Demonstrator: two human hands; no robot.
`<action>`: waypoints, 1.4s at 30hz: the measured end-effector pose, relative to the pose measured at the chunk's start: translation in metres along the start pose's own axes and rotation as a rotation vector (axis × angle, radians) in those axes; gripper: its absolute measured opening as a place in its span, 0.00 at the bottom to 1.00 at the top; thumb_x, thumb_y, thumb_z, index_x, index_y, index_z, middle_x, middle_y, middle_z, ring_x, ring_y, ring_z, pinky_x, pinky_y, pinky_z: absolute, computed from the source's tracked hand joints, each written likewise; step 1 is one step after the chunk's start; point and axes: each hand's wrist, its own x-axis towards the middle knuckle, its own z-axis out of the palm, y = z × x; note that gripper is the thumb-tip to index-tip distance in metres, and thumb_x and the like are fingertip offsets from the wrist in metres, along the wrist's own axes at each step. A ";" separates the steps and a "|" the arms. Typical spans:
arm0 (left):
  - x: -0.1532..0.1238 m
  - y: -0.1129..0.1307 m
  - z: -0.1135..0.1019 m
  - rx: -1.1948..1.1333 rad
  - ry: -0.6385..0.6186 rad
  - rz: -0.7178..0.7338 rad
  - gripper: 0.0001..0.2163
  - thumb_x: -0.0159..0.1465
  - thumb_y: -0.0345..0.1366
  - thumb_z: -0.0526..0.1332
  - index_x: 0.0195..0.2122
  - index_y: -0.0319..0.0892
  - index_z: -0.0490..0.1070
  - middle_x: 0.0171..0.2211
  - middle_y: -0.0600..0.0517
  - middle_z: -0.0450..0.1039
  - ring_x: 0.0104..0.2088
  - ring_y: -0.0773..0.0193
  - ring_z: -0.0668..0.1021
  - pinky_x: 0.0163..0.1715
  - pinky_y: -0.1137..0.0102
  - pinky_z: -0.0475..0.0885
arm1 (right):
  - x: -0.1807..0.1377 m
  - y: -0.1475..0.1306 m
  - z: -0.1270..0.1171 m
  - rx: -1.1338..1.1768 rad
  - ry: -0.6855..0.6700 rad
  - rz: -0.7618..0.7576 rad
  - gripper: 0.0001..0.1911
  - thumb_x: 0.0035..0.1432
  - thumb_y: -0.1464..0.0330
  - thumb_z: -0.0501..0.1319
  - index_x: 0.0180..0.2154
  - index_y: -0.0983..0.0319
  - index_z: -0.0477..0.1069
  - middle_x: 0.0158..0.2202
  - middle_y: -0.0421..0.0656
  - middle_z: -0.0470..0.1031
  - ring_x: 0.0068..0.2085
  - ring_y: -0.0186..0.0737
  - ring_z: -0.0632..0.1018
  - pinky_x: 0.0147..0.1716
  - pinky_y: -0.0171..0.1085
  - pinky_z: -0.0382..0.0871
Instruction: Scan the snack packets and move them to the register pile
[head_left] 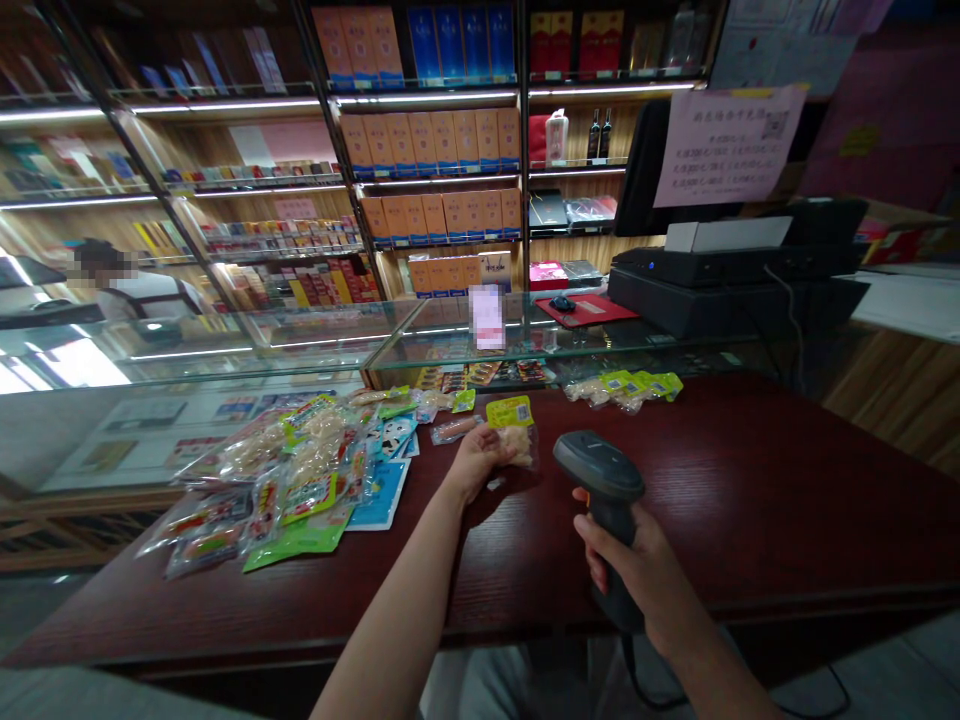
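My left hand [475, 462] grips the lower left side of a clear snack packet [517, 440] with a yellow-green label, held just over the dark red wooden counter. Pale food shows through its plastic. In my right hand [637, 560] is a black barcode scanner [600, 470], its handle wrapped by my fingers and its head pointing up and left, towards the packet. A sausage packet [456, 430] lies just behind my left hand. To the left spreads a heap of snack packets [300, 460]. Several similar yellow-green packets [624, 390] lie in a row at the right back.
Behind the counter [720, 500] stands a glass display case [420, 330] with a mouse [562, 303] on a red mat. A monitor [645, 170] and a black register [735, 290] stand at right. Boxed goods fill the shelves. A person [142, 290] is at far left.
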 end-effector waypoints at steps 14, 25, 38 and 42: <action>-0.002 0.003 0.005 0.064 0.083 0.020 0.24 0.43 0.34 0.75 0.40 0.36 0.71 0.38 0.45 0.78 0.35 0.57 0.81 0.38 0.63 0.77 | -0.006 0.001 -0.027 0.060 0.060 0.024 0.28 0.45 0.54 0.71 0.43 0.64 0.71 0.14 0.31 0.66 0.13 0.29 0.64 0.13 0.29 0.58; 0.029 0.009 0.045 -0.123 0.211 -0.191 0.15 0.51 0.27 0.70 0.38 0.40 0.67 0.34 0.50 0.76 0.30 0.66 0.80 0.30 0.72 0.76 | -0.001 -0.008 -0.066 0.145 0.111 0.031 0.28 0.43 0.53 0.73 0.41 0.63 0.72 0.14 0.31 0.65 0.13 0.28 0.64 0.13 0.29 0.58; 0.126 -0.001 0.102 0.019 0.193 -0.034 0.22 0.40 0.25 0.74 0.36 0.37 0.68 0.30 0.51 0.76 0.30 0.64 0.80 0.33 0.70 0.75 | 0.014 -0.008 -0.090 0.168 0.183 0.113 0.32 0.40 0.51 0.73 0.43 0.63 0.70 0.12 0.31 0.66 0.13 0.29 0.64 0.13 0.28 0.58; 0.158 -0.009 0.114 0.004 0.168 -0.031 0.23 0.42 0.26 0.74 0.38 0.37 0.68 0.28 0.51 0.76 0.28 0.65 0.79 0.31 0.70 0.74 | 0.019 -0.009 -0.094 0.180 0.195 0.099 0.32 0.40 0.51 0.73 0.42 0.63 0.71 0.12 0.31 0.66 0.12 0.29 0.64 0.13 0.28 0.57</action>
